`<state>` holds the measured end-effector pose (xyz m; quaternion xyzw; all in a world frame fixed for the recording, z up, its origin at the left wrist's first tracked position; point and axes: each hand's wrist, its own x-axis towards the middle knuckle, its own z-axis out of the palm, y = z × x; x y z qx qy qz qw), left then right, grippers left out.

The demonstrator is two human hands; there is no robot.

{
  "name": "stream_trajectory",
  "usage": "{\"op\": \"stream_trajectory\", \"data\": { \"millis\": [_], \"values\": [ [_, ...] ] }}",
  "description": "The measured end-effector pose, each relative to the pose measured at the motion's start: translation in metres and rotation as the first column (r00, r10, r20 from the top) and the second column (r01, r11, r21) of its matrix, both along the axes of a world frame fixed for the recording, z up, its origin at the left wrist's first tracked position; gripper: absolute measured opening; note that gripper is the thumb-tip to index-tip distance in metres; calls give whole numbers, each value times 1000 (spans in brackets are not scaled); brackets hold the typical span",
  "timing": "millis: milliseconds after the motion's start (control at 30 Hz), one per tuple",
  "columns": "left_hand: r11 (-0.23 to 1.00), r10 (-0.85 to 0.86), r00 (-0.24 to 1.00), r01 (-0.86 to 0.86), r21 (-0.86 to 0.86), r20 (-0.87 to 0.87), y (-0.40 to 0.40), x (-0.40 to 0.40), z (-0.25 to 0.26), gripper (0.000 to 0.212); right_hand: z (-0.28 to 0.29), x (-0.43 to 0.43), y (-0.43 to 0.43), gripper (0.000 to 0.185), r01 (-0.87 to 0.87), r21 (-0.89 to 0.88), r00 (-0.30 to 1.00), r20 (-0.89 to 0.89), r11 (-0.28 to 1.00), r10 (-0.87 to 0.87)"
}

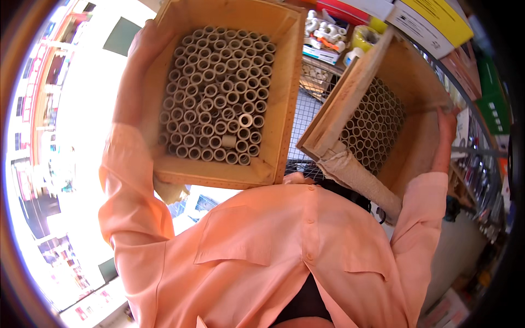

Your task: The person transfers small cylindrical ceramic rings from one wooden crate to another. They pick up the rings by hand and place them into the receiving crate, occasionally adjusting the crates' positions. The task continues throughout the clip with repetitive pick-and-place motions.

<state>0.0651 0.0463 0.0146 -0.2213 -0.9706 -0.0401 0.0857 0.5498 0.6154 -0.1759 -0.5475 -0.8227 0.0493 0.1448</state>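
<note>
My left hand [148, 41] grips the left side of a wooden box [221, 174], whose open top faces me. Many short pale plastic tube pieces [232, 96] stand upright in it, packed side by side; one piece [229, 141] lies on its side near the lower edge. At the right, my right hand [448, 123] holds the outer side of a second wooden box [422, 135], tilted, with similar tube pieces [373, 123] packed inside. A rolled pale cloth [361, 176] runs along that box's near edge. My fingertips are partly hidden on both hands.
Between the boxes is a wire mesh rack [303, 123]. Beyond it stand a carton of white pipe fittings [324, 53], a roll of yellow tape [365, 37] and a yellow and white carton [434, 24]. Shelves with mixed goods [480, 164] line the right. Bright glare fills the left.
</note>
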Motion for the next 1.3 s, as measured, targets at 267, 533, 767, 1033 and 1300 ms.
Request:
{"op": "stream_trajectory", "data": {
  "millis": [267, 533, 767, 1033, 1300],
  "values": [
    [998, -7, 1000, 5, 61, 28, -11, 10, 2, 61, -8, 14, 41, 68, 50, 277, 999, -16, 960, -48],
    [994, -60, 997, 56, 99, 38, -13, 8, -1, 61, 136, -99, -147, 31, -461, 369, 520, -625, 807, 583],
    [991, -82, 996, 77, 112, 38, -18, 7, 1, 61, 183, -166, -337, 30, -975, 137, 118, -355, 176, 927],
    [988, -107, 993, 101, 118, 40, -19, 4, 2, 61, 126, -208, -430, 37, -949, -277, -160, 3, -153, 987],
    [971, -189, 982, 187, 151, -1, -21, -8, -8, 60, 85, -256, -470, 30, -887, -462, -95, 120, -29, 988]
  ]
}}
